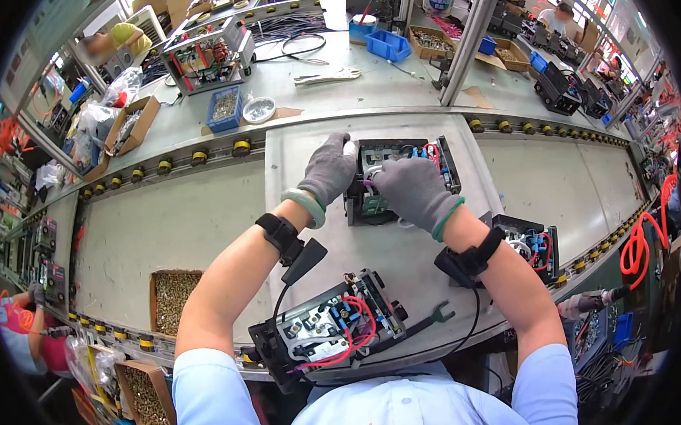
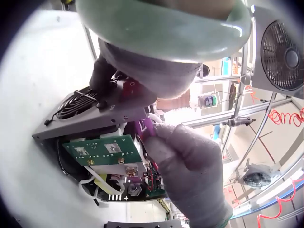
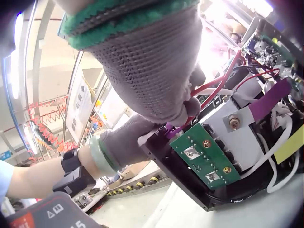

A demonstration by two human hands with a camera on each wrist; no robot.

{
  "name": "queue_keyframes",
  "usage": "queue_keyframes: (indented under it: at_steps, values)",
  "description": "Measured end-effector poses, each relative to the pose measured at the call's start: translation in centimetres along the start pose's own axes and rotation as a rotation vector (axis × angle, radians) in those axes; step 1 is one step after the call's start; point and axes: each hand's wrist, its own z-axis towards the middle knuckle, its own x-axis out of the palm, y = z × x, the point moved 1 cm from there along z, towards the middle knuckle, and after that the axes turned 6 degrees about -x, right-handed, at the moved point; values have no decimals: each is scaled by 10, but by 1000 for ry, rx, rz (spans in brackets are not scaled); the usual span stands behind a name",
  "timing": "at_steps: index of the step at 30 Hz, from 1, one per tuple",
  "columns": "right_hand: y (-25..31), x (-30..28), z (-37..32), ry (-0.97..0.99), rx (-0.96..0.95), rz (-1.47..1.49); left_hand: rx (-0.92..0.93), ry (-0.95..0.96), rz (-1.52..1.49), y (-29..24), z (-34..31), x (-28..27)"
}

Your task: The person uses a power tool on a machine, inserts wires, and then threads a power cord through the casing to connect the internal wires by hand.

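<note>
An open electronic unit, with a green circuit board and a dark end panel, stands on a metal plate. My left hand grips the panel at the unit's left end, its fingers over the edge near the fan grille in the left wrist view. Between the right hand's thumb and finger a small purple piece is pinched, just inside the panel. In the right wrist view my right hand hides most of that piece; red wires run beside it.
A second open unit lies nearer my body, beside a dark wrench-like tool. Another unit stands to the right. Rollers line the bench; beyond are a blue bin, a white dish and locking pliers.
</note>
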Motion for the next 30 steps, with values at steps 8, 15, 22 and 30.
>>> queue_keyframes:
  at_steps: [8, 15, 22, 30]
  values:
    - [-7, 7, 1, -120, -61, 94, -51, -61, -12, -4, -4, 5]
    - [-10, -9, 24, -129, -116, 119, -165, -32, -62, -21, -13, -3]
    - [-13, 5, 3, 80, -107, 90, -106, -10, -6, -11, -11, -2]
    - [-16, 7, 8, 1, -94, 146, -44, -117, -54, -7, -10, 3]
